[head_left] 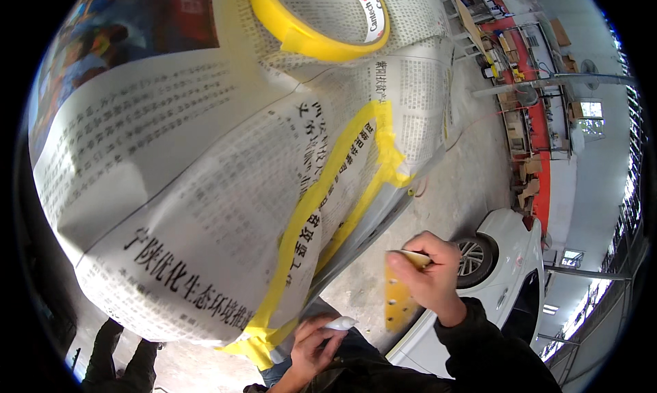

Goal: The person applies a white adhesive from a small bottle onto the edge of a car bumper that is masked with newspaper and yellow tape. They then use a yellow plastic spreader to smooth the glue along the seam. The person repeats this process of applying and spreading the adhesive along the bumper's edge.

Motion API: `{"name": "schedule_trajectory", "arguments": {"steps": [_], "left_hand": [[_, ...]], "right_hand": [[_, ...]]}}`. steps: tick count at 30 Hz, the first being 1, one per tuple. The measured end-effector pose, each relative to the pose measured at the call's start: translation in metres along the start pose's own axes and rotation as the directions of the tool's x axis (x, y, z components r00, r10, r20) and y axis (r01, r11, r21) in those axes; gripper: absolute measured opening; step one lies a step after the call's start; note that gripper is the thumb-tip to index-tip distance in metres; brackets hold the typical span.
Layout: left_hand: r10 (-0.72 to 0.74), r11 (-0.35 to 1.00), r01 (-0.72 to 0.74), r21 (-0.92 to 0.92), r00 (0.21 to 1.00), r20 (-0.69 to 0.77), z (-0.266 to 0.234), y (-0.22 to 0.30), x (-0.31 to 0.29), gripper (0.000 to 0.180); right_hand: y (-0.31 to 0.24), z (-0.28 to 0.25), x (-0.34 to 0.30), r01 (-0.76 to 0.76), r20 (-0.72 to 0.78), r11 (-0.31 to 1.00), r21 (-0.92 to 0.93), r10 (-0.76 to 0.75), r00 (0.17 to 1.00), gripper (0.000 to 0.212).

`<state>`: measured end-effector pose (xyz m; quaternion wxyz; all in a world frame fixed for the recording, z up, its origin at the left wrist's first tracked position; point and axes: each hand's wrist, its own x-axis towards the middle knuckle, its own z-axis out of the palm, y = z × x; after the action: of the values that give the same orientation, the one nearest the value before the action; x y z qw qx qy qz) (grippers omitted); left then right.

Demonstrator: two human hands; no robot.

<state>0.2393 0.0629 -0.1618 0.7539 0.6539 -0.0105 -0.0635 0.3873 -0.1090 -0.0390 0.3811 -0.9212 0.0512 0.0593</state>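
Note:
My right hand (438, 273) is closed on a yellow sanding sheet (397, 300) dotted with round holes, its upper edge pinched between thumb and fingers. It is held in the air, to the right of the paper-covered body panel. In my left hand (313, 348), near the lower middle, the fingers grip a small white piece with a pointed tip (341, 323); its exact kind does not show. Beside that hand runs a grey panel edge (342, 246). Newspaper (185, 181) covers the panel, and yellow masking tape (301, 232) borders the newspaper along that edge.
A yellow tape roll (291, 37) lies on the newspaper at the far side. At right stands a white car (503, 256) on the concrete floor (472, 174). Cluttered shelves (517, 129) line the wall. Another person's dark-trousered legs (140, 359) show at lower left.

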Motion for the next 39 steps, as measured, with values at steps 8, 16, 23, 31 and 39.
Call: {"name": "schedule_trajectory", "arguments": {"steps": [8, 16, 23, 31, 39], "left_hand": [[0.053, 0.994, -0.055, -0.093, 0.998, -0.017, 0.008, 0.025, 0.04, 0.021], [0.06, 0.998, -0.06, -0.007, 0.998, -0.019, 0.029, 0.053, 0.102, 0.051], [-0.01, 0.997, 0.008, 0.083, 0.999, 0.032, 0.028, 0.084, 0.142, 0.071], [-0.215, 0.977, 0.214, 0.012, 0.974, 0.074, 0.016, 0.092, 0.14, 0.075], [-0.254, 0.967, 0.254, 0.004, 0.962, 0.103, 0.01, 0.076, 0.122, 0.077]], "right_hand": [[0.048, -0.038, -0.036, -0.195, 0.013, 0.981, 0.024, 0.195, 0.981, 0.01], [0.064, -0.042, -0.044, -0.161, 0.028, 0.985, 0.068, 0.16, 0.987, 0.009], [0.064, -0.048, -0.04, -0.142, 0.048, 0.989, 0.045, 0.14, 0.989, 0.009], [0.07, -0.046, -0.04, -0.096, 0.05, 0.994, 0.056, 0.094, 0.994, 0.009], [0.068, -0.049, -0.041, -0.106, 0.054, 0.994, 0.04, 0.103, 0.993, 0.008]]}}
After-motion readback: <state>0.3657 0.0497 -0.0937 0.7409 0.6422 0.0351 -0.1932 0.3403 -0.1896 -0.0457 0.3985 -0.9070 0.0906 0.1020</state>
